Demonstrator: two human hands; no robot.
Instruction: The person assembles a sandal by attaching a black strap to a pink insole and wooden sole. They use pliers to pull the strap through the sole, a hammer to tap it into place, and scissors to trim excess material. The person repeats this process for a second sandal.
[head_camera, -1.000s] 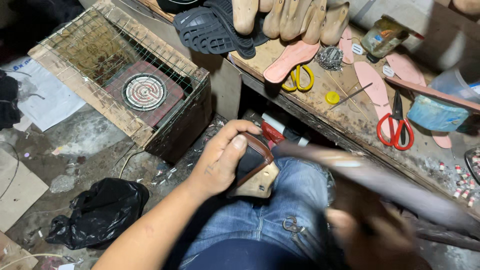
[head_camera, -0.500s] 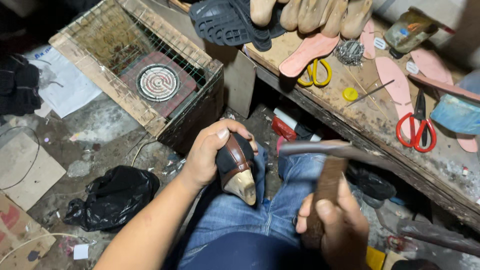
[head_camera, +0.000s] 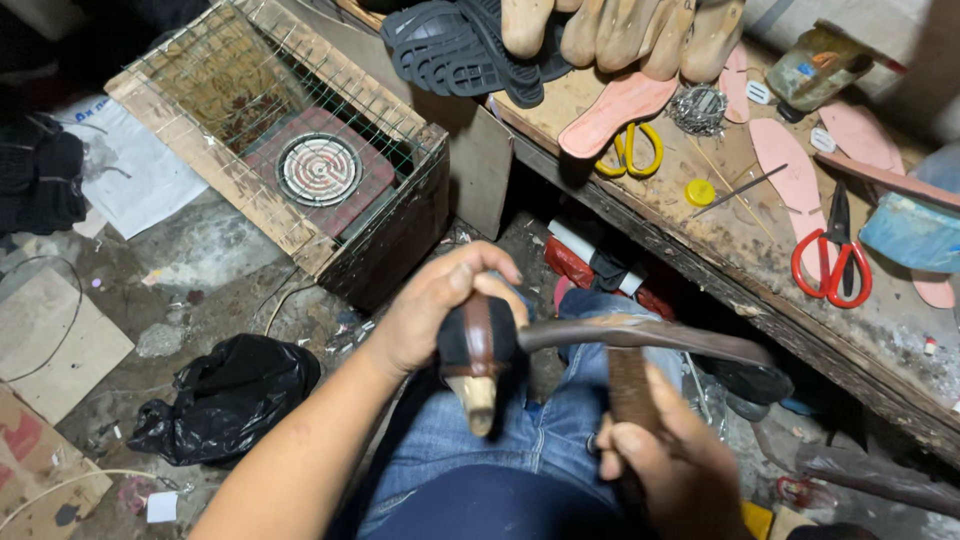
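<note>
My left hand (head_camera: 432, 308) grips a dark shoe upper stretched on a wooden last (head_camera: 474, 357), held over my lap with its pale toe pointing down. A brown strap runs along the middle of the upper. My right hand (head_camera: 668, 463) holds the wooden handle of a hammer (head_camera: 640, 340). The long metal head of the hammer lies across, with its left end touching the shoe right beside my left hand's fingers. My legs in blue jeans are under both hands.
A wooden box with wire mesh (head_camera: 280, 150) holds a round electric coil. The workbench (head_camera: 760, 260) carries pink insoles, yellow scissors (head_camera: 628, 150), red scissors (head_camera: 832, 262), black soles (head_camera: 470, 50) and wooden lasts. A black plastic bag (head_camera: 225, 395) lies on the floor.
The hammer has swung down from a blurred raised position until its head meets the shoe. My left hand has turned the shoe so the toe points down.
</note>
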